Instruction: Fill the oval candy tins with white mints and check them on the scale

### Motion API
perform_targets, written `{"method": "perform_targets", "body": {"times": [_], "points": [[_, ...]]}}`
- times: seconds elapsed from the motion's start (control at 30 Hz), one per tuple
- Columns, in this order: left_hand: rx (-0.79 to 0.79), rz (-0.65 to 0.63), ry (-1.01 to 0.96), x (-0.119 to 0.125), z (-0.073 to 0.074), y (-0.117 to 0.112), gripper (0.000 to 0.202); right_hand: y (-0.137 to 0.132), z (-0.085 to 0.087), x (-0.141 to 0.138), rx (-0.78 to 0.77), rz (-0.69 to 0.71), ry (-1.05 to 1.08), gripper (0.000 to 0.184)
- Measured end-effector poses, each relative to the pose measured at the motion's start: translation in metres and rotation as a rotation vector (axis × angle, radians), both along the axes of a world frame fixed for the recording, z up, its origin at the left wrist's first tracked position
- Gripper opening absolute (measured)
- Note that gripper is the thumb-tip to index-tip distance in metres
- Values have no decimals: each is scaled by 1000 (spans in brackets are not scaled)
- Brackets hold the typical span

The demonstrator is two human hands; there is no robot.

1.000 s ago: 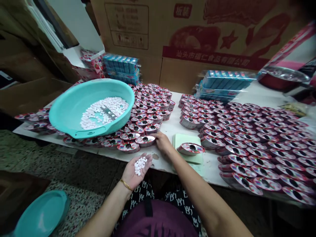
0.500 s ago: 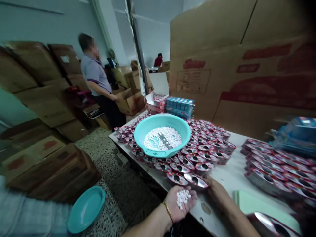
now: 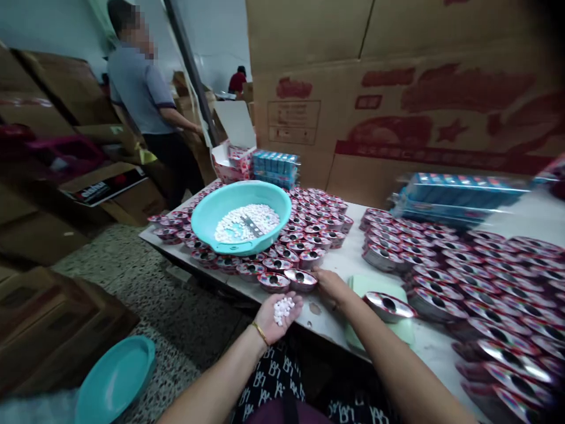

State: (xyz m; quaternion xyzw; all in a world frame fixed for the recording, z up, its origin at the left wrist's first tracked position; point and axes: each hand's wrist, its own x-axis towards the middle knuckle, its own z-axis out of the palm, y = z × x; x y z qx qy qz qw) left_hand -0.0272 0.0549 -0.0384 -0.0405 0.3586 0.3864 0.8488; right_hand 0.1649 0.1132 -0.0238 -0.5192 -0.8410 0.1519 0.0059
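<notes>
My left hand [image 3: 277,317] is cupped palm up near the table's front edge, holding a small heap of white candies [image 3: 282,309]. My right hand [image 3: 330,287] rests on the table with its fingertips against a shiny eye-shaped tin [image 3: 301,279] at the front of a packed group of such tins; its fingers are partly hidden. A teal basin [image 3: 241,215] with white candies and a metal scoop sits on the tins behind. One tin [image 3: 389,306] lies on a green pad [image 3: 368,287] to the right of my right arm.
Many more tins [image 3: 477,277] cover the table's right side. Blue packs [image 3: 454,197] and large cardboard boxes [image 3: 397,88] stand at the back. A person in a grey shirt [image 3: 141,100] works at boxes on the left. A teal basin [image 3: 115,380] lies on the floor.
The view has swung back to the right and down, so more of the table shows. My hands keep their places, the left still cupping candies, the right at the front tin.
</notes>
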Motion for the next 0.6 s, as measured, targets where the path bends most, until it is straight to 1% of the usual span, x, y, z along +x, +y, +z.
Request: {"method": "perform_targets", "body": {"times": [0.1,0.27,0.47,0.6], "points": [[7,-10,23,-1,1,2,26,8,-1,-3,18,62,-113,26],[-14,-3,49,1,6,4,22,14,-5,-7,14,87,-145,23],[-22,-10,49,0,9,5,21,17,-2,-7,62,157,-103,26],[-36,-20,63,-1,7,9,20,26,-2,-10,25,136,-27,29]]}}
